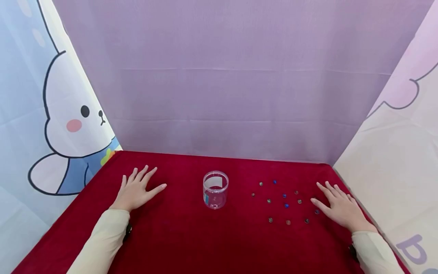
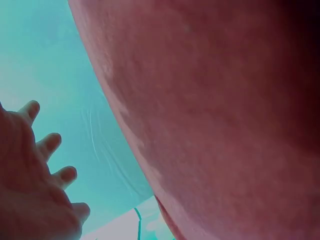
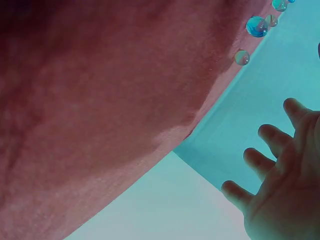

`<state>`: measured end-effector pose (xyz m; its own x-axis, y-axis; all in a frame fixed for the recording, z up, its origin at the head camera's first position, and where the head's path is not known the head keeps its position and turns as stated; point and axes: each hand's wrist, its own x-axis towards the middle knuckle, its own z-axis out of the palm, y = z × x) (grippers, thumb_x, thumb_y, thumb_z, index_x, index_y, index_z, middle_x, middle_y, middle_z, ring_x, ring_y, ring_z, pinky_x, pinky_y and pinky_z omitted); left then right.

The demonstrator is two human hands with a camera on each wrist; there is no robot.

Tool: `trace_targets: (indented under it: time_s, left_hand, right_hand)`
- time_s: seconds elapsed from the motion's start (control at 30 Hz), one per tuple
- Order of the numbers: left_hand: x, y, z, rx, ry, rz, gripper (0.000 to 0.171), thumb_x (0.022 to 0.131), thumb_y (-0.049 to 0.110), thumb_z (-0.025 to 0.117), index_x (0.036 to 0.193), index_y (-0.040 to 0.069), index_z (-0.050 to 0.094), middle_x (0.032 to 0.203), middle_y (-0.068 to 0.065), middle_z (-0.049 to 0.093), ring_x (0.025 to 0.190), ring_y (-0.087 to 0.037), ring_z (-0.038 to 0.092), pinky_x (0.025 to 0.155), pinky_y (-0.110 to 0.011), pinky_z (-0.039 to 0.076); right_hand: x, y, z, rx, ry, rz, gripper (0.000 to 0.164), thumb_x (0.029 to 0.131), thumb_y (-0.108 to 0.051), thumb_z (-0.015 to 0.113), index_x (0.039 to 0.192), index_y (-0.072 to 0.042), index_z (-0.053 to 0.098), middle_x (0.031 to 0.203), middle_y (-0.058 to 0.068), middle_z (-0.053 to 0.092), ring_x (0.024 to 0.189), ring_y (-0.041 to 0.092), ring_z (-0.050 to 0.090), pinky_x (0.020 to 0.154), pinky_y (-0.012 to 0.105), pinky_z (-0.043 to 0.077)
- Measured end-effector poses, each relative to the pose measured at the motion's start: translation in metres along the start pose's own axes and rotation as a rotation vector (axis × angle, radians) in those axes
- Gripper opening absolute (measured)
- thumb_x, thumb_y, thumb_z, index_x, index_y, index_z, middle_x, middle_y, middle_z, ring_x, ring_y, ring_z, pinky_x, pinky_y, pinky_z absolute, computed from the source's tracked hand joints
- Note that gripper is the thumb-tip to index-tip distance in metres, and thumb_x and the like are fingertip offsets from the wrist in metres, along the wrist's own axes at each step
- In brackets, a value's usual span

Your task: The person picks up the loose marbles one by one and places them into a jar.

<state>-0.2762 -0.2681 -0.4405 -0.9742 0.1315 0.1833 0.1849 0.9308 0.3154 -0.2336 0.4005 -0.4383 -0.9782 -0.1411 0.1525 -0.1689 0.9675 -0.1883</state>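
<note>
A clear round plastic jar (image 1: 215,190), without a lid, stands upright mid-table with a pale label on its wall. Right of it, several small glass marbles lie scattered, among them a blue marble (image 1: 286,205) and a reddish marble (image 1: 288,222). My left hand (image 1: 135,192) is over the cloth left of the jar, palm down, fingers spread, holding nothing. Beyond the marbles on the right, my right hand (image 1: 340,207) is also palm down with spread fingers; a dark marble (image 1: 316,212) lies just beside its thumb. In the right wrist view, a blue-swirled marble (image 3: 256,26) shows near the upper right.
A red cloth (image 1: 191,243) covers the table. Behind it hangs a plain purple curtain (image 1: 226,95). Printed cloth walls stand at both sides, the left one with a cartoon animal (image 1: 75,114). Each side wall meets the table's edge close to a forearm.
</note>
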Motion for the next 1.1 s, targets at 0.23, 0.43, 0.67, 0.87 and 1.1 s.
trace_targets:
  time_s: [0.23, 0.43, 0.67, 0.87, 1.1]
  left_hand:
    - [0.003, 0.010, 0.003, 0.003, -0.010, 0.035, 0.093, 0.089, 0.076, 0.048, 0.157, 0.014, 0.034, 0.160, -0.023, 0.026, 0.144, -0.053, 0.013, 0.110, -0.073, 0.000]
    - [0.008, 0.019, 0.006, 0.021, 0.000, 0.075, 0.094, 0.089, 0.077, 0.047, 0.155, 0.012, 0.037, 0.155, -0.023, 0.034, 0.145, -0.049, 0.020, 0.114, -0.068, 0.008]
    - [0.016, 0.032, 0.008, 0.013, 0.028, 0.133, 0.093, 0.089, 0.077, 0.047, 0.153, 0.010, 0.042, 0.151, -0.023, 0.042, 0.142, -0.044, 0.031, 0.115, -0.063, 0.017]
    - [0.020, 0.043, 0.011, -0.001, 0.020, 0.152, 0.091, 0.088, 0.076, 0.050, 0.151, 0.012, 0.044, 0.151, -0.020, 0.044, 0.141, -0.042, 0.034, 0.117, -0.058, 0.019]
    - [0.022, 0.057, 0.013, -0.058, 0.022, 0.228, 0.084, 0.087, 0.069, 0.061, 0.149, 0.014, 0.048, 0.146, -0.014, 0.050, 0.137, -0.038, 0.041, 0.113, -0.059, 0.027]
  right_hand:
    - [-0.002, -0.004, 0.003, -0.006, -0.016, -0.019, 0.077, 0.097, -0.057, 0.056, 0.153, -0.008, 0.038, 0.155, 0.029, 0.030, 0.140, 0.054, 0.025, 0.102, 0.077, 0.019]
    - [-0.003, -0.010, 0.001, 0.002, -0.005, -0.032, 0.076, 0.097, -0.056, 0.056, 0.154, -0.010, 0.038, 0.156, 0.028, 0.030, 0.139, 0.053, 0.027, 0.102, 0.076, 0.021]
    - [-0.004, -0.019, -0.004, 0.012, 0.015, -0.045, 0.075, 0.097, -0.055, 0.058, 0.153, -0.010, 0.039, 0.156, 0.026, 0.031, 0.140, 0.050, 0.027, 0.102, 0.075, 0.022]
    - [-0.004, -0.024, -0.007, 0.014, 0.020, -0.054, 0.073, 0.097, -0.054, 0.059, 0.152, -0.009, 0.041, 0.155, 0.027, 0.032, 0.140, 0.050, 0.028, 0.102, 0.074, 0.023]
    - [-0.005, -0.030, -0.009, 0.013, 0.037, -0.078, 0.072, 0.096, -0.052, 0.060, 0.152, -0.009, 0.042, 0.154, 0.027, 0.034, 0.139, 0.050, 0.030, 0.100, 0.074, 0.026]
